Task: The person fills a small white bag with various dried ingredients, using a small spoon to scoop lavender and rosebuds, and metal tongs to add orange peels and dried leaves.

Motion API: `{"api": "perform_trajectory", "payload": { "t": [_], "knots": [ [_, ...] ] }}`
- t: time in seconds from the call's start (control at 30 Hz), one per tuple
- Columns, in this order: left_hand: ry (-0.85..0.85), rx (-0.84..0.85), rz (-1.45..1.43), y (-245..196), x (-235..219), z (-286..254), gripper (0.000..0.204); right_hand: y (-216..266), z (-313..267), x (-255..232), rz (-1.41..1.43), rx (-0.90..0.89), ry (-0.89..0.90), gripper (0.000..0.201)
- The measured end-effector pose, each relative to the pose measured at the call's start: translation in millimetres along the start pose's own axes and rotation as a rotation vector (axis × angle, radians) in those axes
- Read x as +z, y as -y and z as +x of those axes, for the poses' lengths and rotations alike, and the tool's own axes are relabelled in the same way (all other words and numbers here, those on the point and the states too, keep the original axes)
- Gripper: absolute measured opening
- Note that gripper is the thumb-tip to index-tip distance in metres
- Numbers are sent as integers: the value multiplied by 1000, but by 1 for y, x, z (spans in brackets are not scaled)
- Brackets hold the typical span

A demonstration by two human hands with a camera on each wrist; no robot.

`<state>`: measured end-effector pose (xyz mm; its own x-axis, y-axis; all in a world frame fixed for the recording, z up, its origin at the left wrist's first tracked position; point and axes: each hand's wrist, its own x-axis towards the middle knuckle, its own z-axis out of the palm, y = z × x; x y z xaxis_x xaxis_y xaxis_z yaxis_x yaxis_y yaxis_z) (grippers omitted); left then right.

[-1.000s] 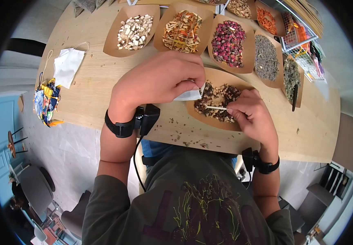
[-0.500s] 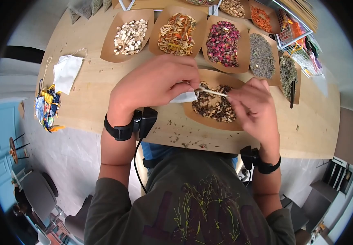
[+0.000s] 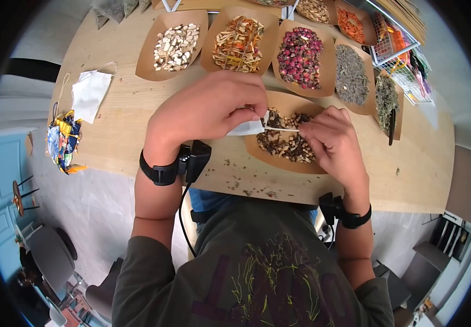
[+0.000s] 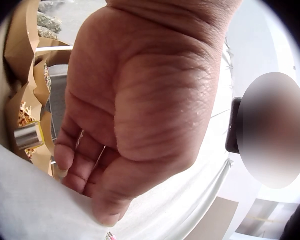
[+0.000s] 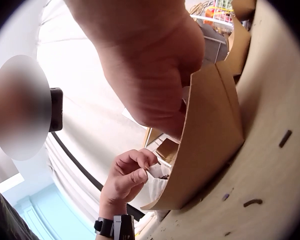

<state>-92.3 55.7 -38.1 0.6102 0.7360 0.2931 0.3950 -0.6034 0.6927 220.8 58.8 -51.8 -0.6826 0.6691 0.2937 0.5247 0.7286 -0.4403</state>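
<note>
My left hand [image 3: 219,103] pinches the edge of a small white pouch [image 3: 248,128] at the left side of a brown paper tray [image 3: 263,159]. In the right wrist view, dark bits show at the mouth of the pouch [image 5: 156,187]. My right hand [image 3: 334,143] pinches a thin pale stick-like scoop [image 3: 284,129] above the tray, its far end right at the pouch's mouth. Below it, the tray holds dark brown and tan dried pieces [image 3: 290,147]. In the left wrist view, white pouch material [image 4: 35,195] hangs below my thumb and fingers.
Behind stand paper trays of pale slices [image 3: 175,46], orange-brown strips [image 3: 238,43], rosebuds [image 3: 300,57] and grey-purple herbs [image 3: 351,75]. Another white pouch [image 3: 91,95] and patterned cloth pouches [image 3: 64,139] lie at left. A wire basket [image 3: 410,82] stands at right; crumbs [image 3: 249,191] dot the front edge.
My right hand has lifted the scoop's tip from the dried pieces and brought it left to the pouch's mouth. My left hand keeps its hold on the pouch, nearly still.
</note>
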Motion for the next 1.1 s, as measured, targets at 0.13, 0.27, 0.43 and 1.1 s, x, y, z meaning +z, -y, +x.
{"api": "perform_trajectory", "payload": {
  "t": [0.13,0.27,0.43,1.1],
  "knots": [
    [2,-14,2,-1,0,0,11,-6,-8,-13,-8,-4,67,18],
    [0,14,22,0,1,0,11,-6,-13,-24,-5,54,31,19],
    [1,-7,21,-1,1,0,11,4,-11,-24,-41,65,167,12],
    [-12,-1,36,1,2,-2,10,0,-7,-2,162,82,183,11]
  ]
}}
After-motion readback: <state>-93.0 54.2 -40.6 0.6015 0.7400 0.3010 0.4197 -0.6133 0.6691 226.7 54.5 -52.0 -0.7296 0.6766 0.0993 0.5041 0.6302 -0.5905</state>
